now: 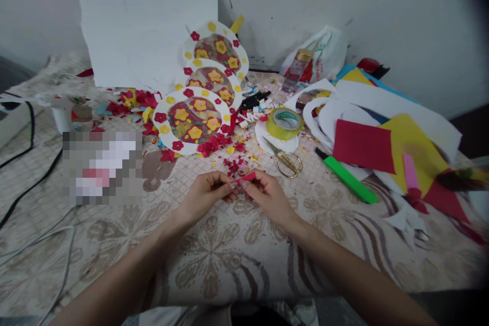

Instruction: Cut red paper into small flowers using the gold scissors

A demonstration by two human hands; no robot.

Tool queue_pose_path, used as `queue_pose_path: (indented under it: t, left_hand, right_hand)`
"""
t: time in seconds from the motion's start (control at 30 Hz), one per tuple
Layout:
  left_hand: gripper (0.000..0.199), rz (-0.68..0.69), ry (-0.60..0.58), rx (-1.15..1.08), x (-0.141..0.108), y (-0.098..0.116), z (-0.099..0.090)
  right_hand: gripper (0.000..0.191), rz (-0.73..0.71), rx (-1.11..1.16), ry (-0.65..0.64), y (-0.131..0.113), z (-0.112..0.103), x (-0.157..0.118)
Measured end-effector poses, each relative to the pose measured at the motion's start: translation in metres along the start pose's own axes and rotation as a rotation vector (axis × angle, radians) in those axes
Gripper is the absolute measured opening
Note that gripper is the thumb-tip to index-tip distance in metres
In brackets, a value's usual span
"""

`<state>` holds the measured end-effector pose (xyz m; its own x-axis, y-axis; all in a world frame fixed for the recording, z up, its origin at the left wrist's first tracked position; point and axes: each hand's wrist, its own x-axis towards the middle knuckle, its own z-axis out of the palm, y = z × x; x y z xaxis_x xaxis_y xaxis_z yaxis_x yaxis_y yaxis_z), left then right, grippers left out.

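Note:
My left hand [209, 191] and my right hand [267, 193] meet at the middle of the patterned cloth, both pinching one small folded strip of red paper [246, 178] between fingertips. Just beyond the hands lie red and yellow paper scraps [234, 163]. Gold-handled scissors [287, 159] rest a little to the right, near a roll of yellow-green tape [284, 123]. Three white round frames decorated with red and yellow paper flowers [193, 119] are stacked leaning back toward the wall.
Sheets of red [362, 145], yellow and white paper pile up at the right, with a green cutter [349, 179] beside them. A small bottle [297, 69] and plastic bag stand at the wall. Black and white cables [30, 183] cross the left side. A white board [145, 35] leans behind.

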<state>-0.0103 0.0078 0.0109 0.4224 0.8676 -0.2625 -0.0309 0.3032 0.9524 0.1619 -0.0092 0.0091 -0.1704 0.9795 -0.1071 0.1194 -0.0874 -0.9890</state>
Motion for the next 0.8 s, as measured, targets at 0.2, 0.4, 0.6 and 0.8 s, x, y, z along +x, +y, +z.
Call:
queue_pose_path:
  t: [0.2,0.4,0.6,0.8]
  left_hand:
    - [0.018,-0.021,-0.001,-0.03,-0.0007,0.0012,0.002]
    - [0.02,-0.041,0.024,-0.058,-0.0007,0.0006,0.0033]
    - [0.023,-0.11,-0.024,-0.137,0.0012,0.0,0.0]
    - [0.024,-0.038,0.001,-0.016,0.0009,0.0002,0.0007]
  right_hand:
    - [0.013,-0.008,0.004,-0.014,-0.0003,0.0004,0.0003]
    - [0.014,0.011,0.002,-0.003,-0.001,0.0004,0.0015]
    - [0.014,0.004,0.013,0.001,0.0038,-0.0019,0.0028]
    - [0.014,0.013,0.018,0.009,0.0017,0.0,0.0022]
